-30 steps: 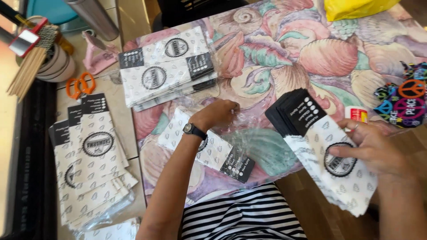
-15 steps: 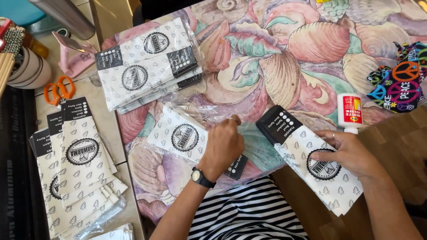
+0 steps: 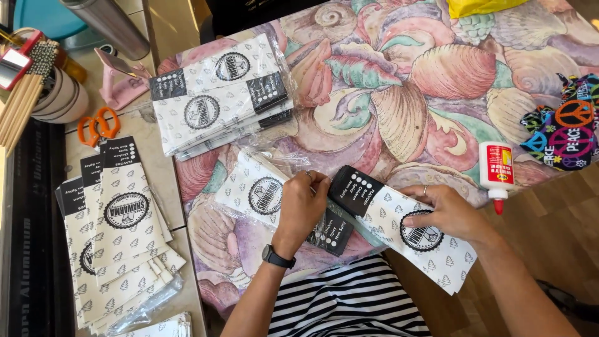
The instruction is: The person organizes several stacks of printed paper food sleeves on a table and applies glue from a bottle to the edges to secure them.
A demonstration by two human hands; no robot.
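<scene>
**Two hands on printed paper bags over a shell-patterned cloth**

The left hand (image 3: pixel 302 209) lies palm-down, fingers curled and pressed on a white paper bag inside a clear plastic sleeve (image 3: pixel 265 195); the bag carries a round black emblem and a black end strip that shows just below the hand. A dark watch (image 3: pixel 275 256) sits on that wrist. Just to the right, the right hand (image 3: pixel 444 214) rests flat with fingers spread on a stack of the same bags (image 3: pixel 405 228), its black header end touching the left hand's fingertips. Whether either hand pinches anything cannot be told.

Beyond the left hand, farther up the tablecloth (image 3: pixel 405 93), lies another sleeved pile of bags (image 3: pixel 218 100). Well to the left of that hand, a fanned heap of bags (image 3: pixel 121 231) lies on the bare counter, with orange scissors (image 3: pixel 100 125) above it. To the right of the right hand, a white glue bottle (image 3: pixel 496 171) with a red label stands near a bright peace-sign fabric (image 3: pixel 564 134).
</scene>
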